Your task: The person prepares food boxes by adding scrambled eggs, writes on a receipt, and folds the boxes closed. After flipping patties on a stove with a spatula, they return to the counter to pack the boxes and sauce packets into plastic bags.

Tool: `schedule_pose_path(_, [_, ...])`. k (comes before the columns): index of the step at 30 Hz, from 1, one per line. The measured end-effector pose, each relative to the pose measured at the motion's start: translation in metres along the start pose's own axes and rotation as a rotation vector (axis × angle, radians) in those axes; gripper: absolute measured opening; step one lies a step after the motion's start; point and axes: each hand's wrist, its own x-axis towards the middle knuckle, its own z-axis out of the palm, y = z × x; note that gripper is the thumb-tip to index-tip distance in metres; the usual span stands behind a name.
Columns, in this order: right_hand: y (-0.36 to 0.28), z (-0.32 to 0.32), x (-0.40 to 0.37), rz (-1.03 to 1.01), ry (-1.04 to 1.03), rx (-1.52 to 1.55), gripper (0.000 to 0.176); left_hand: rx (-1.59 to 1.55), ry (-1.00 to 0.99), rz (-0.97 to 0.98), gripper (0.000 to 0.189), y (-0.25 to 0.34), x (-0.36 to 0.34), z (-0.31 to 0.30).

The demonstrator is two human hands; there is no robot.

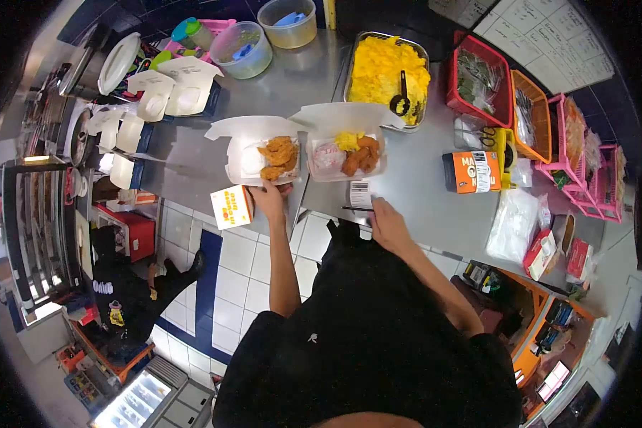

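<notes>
Steel counter (192,160) in a crowded kitchen carries two open meal boxes side by side near its front edge, with a rice tray (378,60) behind them; left hand (269,198) has its fingers on the near rim of the left box (253,160), though whether they grip or only touch I cannot tell; right hand (388,222) lies on the counter just beside a printed slip (360,193) in front of the right box (346,153), and its hold is likewise unclear; a carton (232,207) sits at the very edge beside the left wrist, so a careless sweep of that arm would likely knock it to the floor, and a tug on the rim could slide the left box off too.
</notes>
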Motion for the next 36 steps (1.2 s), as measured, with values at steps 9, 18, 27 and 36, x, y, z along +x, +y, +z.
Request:
schedule_pose_path(9, [0.052,-0.029,0.06,-0.277,0.056,-0.324,0.026,0.147,-0.11,0.068,0.034,-0.025,-0.008,0.017])
schedule_pose_path(18, [0.098,-0.047,-0.035,-0.108,0.033,-0.171,0.028,0.154,-0.303,0.019,0.029,-0.037,-0.079,0.053])
schedule_pose_path(27, [0.139,-0.109,-0.139,0.027,0.169,-0.115,0.031,0.173,-0.433,-0.033,0.031,-0.078,-0.164,0.116])
schedule_pose_path(36, [0.106,-0.098,-0.163,0.262,0.389,0.041,0.03,0.907,-0.21,0.548,0.04,-0.007,-0.196,0.071])
